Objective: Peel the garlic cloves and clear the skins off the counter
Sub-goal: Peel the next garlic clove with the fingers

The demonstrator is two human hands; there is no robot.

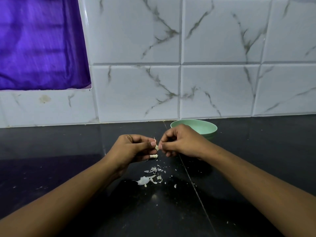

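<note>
Both hands meet in the air over the black counter (239, 168), and the garlic clove (156, 147) sits exactly between them; the left hand (135, 148) has its fingers curled and pinches the clove's left side between thumb and forefinger; the right hand (179, 142), also curled, pinches its right side from the opposite direction, thumb tip against the pale flesh. So the clove lies right of the left grip and left of the right grip, and neither hand is clearly nearer; a thin wisp of skin (154, 139) stands up from the clove's top, which suggests its long axis runs roughly upright, though so little of it shows that I cannot be sure. The coming pull probably turns on that: the right fingers draw the skin away to the right or downward while the left holds the clove steady.

A second clove (153, 156) pokes out just below, seemingly tucked under the left hand's lower fingers; whether it is peeled I cannot tell.

Loose skins (147, 180) lie scattered on the counter near the hands, nearer the camera; they are not yet cleared. A pale green bowl (205, 128) stands beyond the right hand, close to the tiled wall (222, 91).
</note>
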